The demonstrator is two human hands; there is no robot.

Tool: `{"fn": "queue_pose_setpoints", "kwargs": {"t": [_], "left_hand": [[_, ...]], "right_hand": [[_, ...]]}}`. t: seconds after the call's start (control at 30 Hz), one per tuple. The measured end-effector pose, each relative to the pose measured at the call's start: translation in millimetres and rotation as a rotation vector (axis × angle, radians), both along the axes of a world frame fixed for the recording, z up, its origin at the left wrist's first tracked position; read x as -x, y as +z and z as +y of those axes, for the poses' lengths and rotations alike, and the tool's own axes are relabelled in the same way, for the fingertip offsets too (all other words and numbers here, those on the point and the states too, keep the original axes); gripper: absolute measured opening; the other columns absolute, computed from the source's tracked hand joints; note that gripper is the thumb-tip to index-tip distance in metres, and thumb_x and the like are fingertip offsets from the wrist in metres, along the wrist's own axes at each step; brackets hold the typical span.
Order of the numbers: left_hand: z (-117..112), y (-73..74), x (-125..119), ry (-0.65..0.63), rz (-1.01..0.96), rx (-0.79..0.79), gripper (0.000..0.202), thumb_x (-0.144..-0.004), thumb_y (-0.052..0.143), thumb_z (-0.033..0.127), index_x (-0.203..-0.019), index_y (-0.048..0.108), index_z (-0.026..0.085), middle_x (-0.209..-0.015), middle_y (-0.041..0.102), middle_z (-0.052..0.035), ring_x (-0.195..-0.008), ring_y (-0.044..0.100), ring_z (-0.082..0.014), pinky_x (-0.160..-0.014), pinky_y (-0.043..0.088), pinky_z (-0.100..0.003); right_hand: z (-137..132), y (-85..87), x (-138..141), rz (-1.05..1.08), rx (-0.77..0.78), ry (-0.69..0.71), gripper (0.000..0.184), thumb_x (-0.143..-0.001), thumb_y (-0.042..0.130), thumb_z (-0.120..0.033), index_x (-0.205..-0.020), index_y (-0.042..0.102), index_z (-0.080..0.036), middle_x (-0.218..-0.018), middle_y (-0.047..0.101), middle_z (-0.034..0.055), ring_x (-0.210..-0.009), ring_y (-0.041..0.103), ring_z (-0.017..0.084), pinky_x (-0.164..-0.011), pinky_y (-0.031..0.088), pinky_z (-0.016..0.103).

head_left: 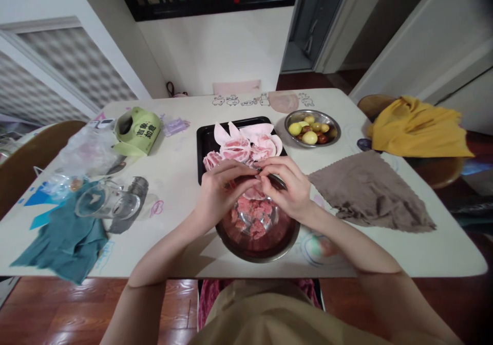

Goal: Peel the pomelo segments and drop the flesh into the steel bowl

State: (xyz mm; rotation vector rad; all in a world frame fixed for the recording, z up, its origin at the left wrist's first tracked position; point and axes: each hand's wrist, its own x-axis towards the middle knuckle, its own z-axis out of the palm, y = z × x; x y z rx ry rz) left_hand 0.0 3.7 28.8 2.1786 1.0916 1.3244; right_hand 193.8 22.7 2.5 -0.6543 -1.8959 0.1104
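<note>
Both of my hands meet over a steel bowl (257,247) holding pink pomelo flesh (254,215). My left hand (221,188) and my right hand (287,186) have their fingers curled and pinched together on a pink pomelo piece (254,192) held between them above the bowl. Just behind my hands lies a black tray (203,145) with pomelo segments and pale peel pieces (246,142).
A small steel bowl of yellow and red fruits (313,128) stands at the back right. A brown cloth (372,193) lies right of me; a glass jug (108,201), a teal cloth (65,237), a plastic bag (87,152) and a green tissue box (137,129) lie left. A yellow cloth (418,127) drapes a chair.
</note>
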Motion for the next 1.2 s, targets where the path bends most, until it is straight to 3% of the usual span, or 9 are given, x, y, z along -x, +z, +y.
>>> {"fn": "queue_pose_setpoints", "kwargs": {"t": [0.33, 0.67, 0.83, 1.0, 1.07, 1.2], "left_hand": [[-5, 9.4, 1, 0.005, 0.065, 0.004, 0.003, -0.09, 0.071, 0.016, -0.09, 0.074, 0.017, -0.09, 0.074, -0.0036, -0.083, 0.069, -0.0133, -0.076, 0.057, -0.025], [4, -5.7, 13, -0.021, 0.713, 0.202, 0.018, -0.083, 0.08, 0.019, -0.069, 0.069, 0.019, -0.096, 0.074, -0.0032, -0.1, 0.067, -0.0239, -0.076, 0.054, -0.033], [5, -9.2, 11, -0.098, 0.865, 0.216, 0.017, -0.087, 0.066, 0.006, -0.08, 0.072, 0.02, -0.103, 0.073, -0.0027, -0.104, 0.067, -0.0235, -0.071, 0.053, -0.03], [9, -8.8, 13, 0.018, 0.781, 0.262, 0.013, -0.093, 0.062, 0.014, -0.086, 0.072, 0.02, -0.098, 0.074, -0.0044, -0.1, 0.068, -0.0248, -0.078, 0.056, -0.035], [10, -7.7, 13, 0.025, 0.69, 0.254, 0.012, -0.094, 0.062, 0.016, -0.1, 0.071, 0.021, -0.107, 0.074, -0.0053, -0.104, 0.069, -0.0253, -0.086, 0.057, -0.039], [11, -7.6, 9, -0.193, 0.498, 0.219, 0.036, -0.086, 0.076, 0.031, -0.117, 0.064, 0.018, -0.121, 0.069, -0.0117, -0.11, 0.067, -0.0277, -0.095, 0.056, -0.043]], "right_hand": [[-3, 7.2, -2, 0.042, -0.044, -0.072, 0.013, -0.093, 0.063, -0.011, -0.099, 0.061, -0.022, -0.099, 0.068, 0.0043, -0.093, 0.067, 0.016, -0.08, 0.057, 0.029], [0, 17.4, -8, 0.052, -0.02, -0.077, 0.013, -0.092, 0.063, -0.011, -0.094, 0.062, -0.023, -0.094, 0.069, 0.0028, -0.092, 0.067, 0.016, -0.081, 0.057, 0.031], [-1, 18.2, -8, 0.043, -0.035, -0.09, 0.011, -0.093, 0.062, -0.012, -0.095, 0.063, -0.023, -0.094, 0.07, 0.0034, -0.092, 0.068, 0.018, -0.081, 0.057, 0.034], [0, 13.4, -6, 0.038, -0.027, -0.057, 0.012, -0.093, 0.063, -0.012, -0.096, 0.063, -0.023, -0.095, 0.069, 0.0029, -0.091, 0.067, 0.017, -0.081, 0.057, 0.033], [1, 12.0, -5, 0.036, -0.027, -0.043, 0.012, -0.093, 0.063, -0.011, -0.097, 0.063, -0.023, -0.095, 0.069, 0.0029, -0.092, 0.068, 0.017, -0.081, 0.057, 0.033], [1, 11.8, -5, 0.02, -0.017, -0.02, 0.012, -0.093, 0.061, -0.011, -0.098, 0.063, -0.023, -0.097, 0.069, 0.0035, -0.092, 0.068, 0.017, -0.081, 0.058, 0.034]]}}
